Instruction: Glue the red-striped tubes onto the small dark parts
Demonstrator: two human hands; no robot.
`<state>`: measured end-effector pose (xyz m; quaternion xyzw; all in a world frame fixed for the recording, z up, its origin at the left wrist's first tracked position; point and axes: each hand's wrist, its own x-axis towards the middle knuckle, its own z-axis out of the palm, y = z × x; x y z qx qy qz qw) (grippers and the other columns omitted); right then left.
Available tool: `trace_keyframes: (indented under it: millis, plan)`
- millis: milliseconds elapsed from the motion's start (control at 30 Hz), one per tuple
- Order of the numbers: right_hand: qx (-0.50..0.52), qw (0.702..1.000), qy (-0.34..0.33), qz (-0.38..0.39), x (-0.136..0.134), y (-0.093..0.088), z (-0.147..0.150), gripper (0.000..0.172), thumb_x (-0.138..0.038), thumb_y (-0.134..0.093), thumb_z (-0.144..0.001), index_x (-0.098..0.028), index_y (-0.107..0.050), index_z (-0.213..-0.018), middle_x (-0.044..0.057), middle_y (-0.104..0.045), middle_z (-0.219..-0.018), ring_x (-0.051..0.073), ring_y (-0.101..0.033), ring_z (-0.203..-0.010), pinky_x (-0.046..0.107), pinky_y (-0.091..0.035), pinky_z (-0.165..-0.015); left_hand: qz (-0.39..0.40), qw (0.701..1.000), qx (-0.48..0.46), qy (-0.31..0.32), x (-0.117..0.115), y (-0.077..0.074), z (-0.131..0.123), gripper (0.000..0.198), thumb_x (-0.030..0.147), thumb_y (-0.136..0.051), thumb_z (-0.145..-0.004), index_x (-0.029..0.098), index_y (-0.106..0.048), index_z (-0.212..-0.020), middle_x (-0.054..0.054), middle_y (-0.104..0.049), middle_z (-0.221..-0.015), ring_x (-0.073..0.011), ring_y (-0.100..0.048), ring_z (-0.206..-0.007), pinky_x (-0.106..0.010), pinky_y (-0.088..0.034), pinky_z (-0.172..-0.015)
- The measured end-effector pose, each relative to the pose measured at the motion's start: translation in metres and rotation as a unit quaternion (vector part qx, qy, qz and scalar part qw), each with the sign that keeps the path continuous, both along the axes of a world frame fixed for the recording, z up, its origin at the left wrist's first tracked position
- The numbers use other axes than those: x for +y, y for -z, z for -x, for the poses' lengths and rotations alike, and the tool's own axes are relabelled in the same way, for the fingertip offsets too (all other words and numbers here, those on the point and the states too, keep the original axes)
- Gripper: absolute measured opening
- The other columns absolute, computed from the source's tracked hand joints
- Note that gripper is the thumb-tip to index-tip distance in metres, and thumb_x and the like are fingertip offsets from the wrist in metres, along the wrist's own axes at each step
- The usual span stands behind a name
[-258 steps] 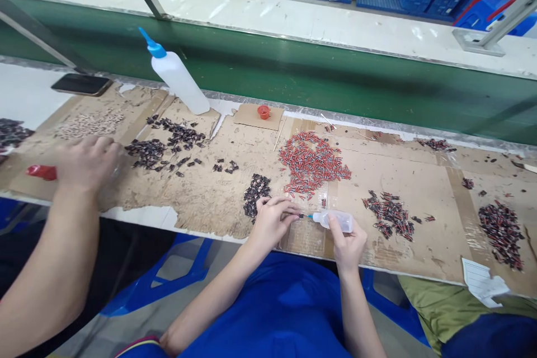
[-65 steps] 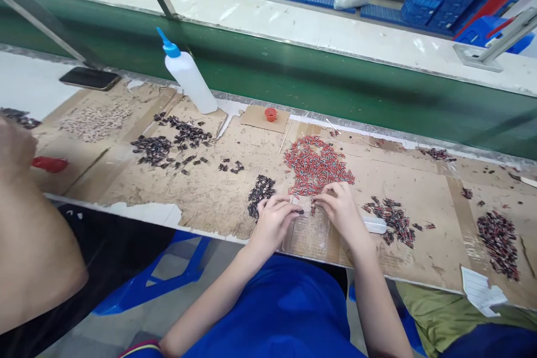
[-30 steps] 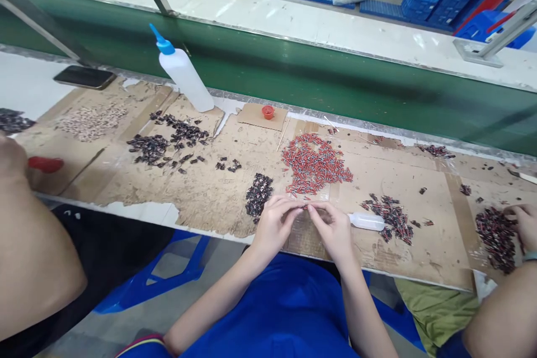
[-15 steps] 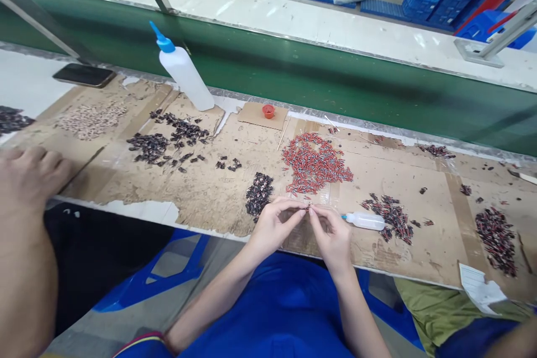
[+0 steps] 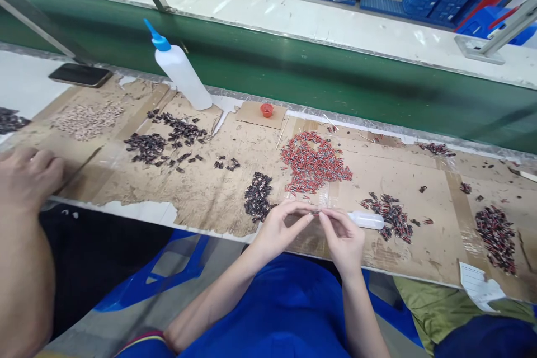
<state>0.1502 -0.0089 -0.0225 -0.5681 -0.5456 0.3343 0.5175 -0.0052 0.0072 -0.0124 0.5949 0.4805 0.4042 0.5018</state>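
My left hand (image 5: 284, 227) and my right hand (image 5: 342, 233) meet fingertip to fingertip above the front of the cardboard-covered bench. Each is closed in a pinch. Whatever sits between the fingertips is too small to name. Just beyond them lies a pile of small red and silver parts (image 5: 312, 162). A heap of small black parts (image 5: 257, 197) is close to the left of my left hand. Partly behind my right hand lies a small clear squeeze bottle (image 5: 367, 220), beside a pile of black-and-red pieces (image 5: 394, 217).
A large white bottle with a blue nozzle (image 5: 184, 78) stands at the back left. A red cap (image 5: 267, 110) rests on a cardboard piece. Another person's hand (image 5: 31, 173) is at the left edge. A dark phone (image 5: 79, 75) lies beyond it. More black-and-red pieces (image 5: 495, 239) are at right.
Both my hands have shifted slightly to the right and nearer to me, still pinched together. My right hand now covers the small bottle's blue tip.
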Motion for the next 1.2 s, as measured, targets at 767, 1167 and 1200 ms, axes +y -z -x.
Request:
trace_keyframes:
  millis: [767, 1167, 1200]
  plan:
    - [-0.168, 0.984, 0.051, 0.041, -0.005, -0.002, -0.077, 0.040, -0.051, -0.071, -0.072, -0.019, -0.061, -0.094, 0.010, -0.072, -0.089, 0.024, -0.067, -0.076, 0.036, -0.054, -0.065, -0.159, 0.916, 0.369, -0.004, 0.007, 0.026, 0.032, 0.028, 0.008, -0.050, -0.088, 0.027, -0.067, -0.100, -0.006, -0.071, -0.093, -0.0257, -0.051, -0.101, -0.044, -0.030, -0.091]
    - [0.104, 0.989, 0.028, 0.099, -0.005, 0.001, -0.057, 0.031, -0.042, -0.068, -0.070, -0.019, -0.072, -0.089, 0.008, -0.070, -0.086, 0.018, -0.060, -0.064, 0.025, -0.044, -0.045, -0.120, 0.935, 0.332, -0.030, 0.002, 0.026, 0.006, 0.018, 0.014, -0.056, -0.089, 0.025, -0.069, -0.081, -0.002, -0.070, -0.087, -0.0220, -0.056, -0.092, -0.037, -0.028, -0.080]
    - [0.127, 0.986, 0.036, 0.099, -0.006, 0.001, -0.054, 0.030, -0.041, -0.070, -0.067, -0.018, -0.072, -0.087, 0.007, -0.070, -0.083, 0.018, -0.060, -0.063, 0.024, -0.043, -0.044, -0.116, 0.939, 0.322, -0.022, 0.002, 0.024, 0.005, 0.016, 0.015, -0.058, -0.089, 0.024, -0.068, -0.081, -0.002, -0.071, -0.087, -0.0215, -0.056, -0.092, -0.037, -0.027, -0.080]
